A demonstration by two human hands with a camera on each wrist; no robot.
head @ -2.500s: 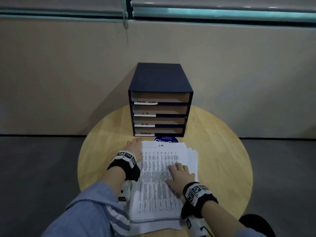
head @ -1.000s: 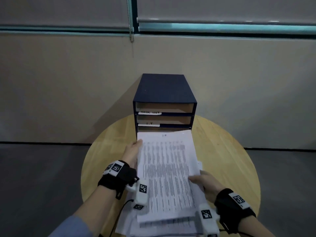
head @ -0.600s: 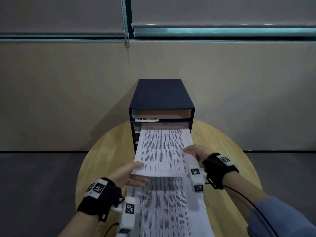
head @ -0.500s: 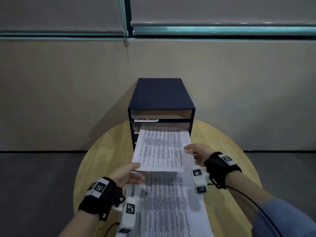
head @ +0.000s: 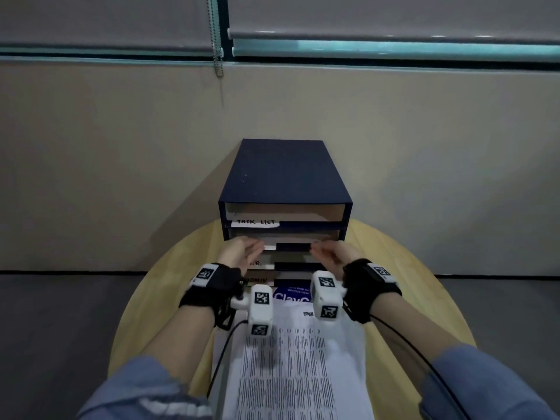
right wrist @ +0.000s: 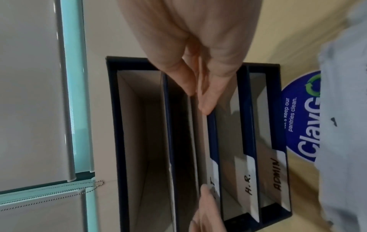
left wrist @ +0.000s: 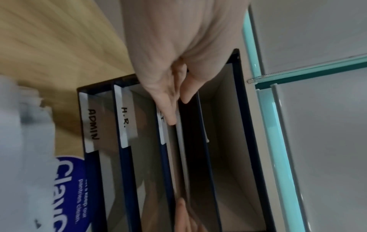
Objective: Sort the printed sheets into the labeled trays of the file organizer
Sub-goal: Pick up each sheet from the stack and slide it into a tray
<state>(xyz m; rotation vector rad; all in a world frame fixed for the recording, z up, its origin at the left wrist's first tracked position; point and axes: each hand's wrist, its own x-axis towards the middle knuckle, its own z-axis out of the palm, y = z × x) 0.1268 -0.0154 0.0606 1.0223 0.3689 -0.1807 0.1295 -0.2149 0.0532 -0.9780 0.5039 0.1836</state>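
Note:
A dark blue file organizer (head: 281, 174) stands at the back of a round wooden table (head: 409, 283), its trays labeled TASK LIST (head: 256, 222), I.T., H.R. (left wrist: 125, 117) and ADMIN (left wrist: 93, 124). A printed sheet (left wrist: 179, 141) lies almost fully inside the second tray, the I.T. one. My left hand (head: 242, 251) pinches its near left corner between thumb and straight fingers, hiding most of the I.T. label. At the near right corner my right hand (head: 330, 253) pinches the sheet (right wrist: 195, 133) the same way. A stack of printed sheets (head: 303, 374) lies between my forearms.
A round blue sticker (head: 292, 295) sits on the table between the organizer and the stack. A beige wall stands close behind the organizer. The TASK LIST, H.R. and ADMIN trays look bare inside. Bare wood shows left and right of the organizer.
Both hands lifted the top sheet off the stack and slid it forward into the second tray. They now sit at the tray's front edge, and the sheet is nearly all inside.

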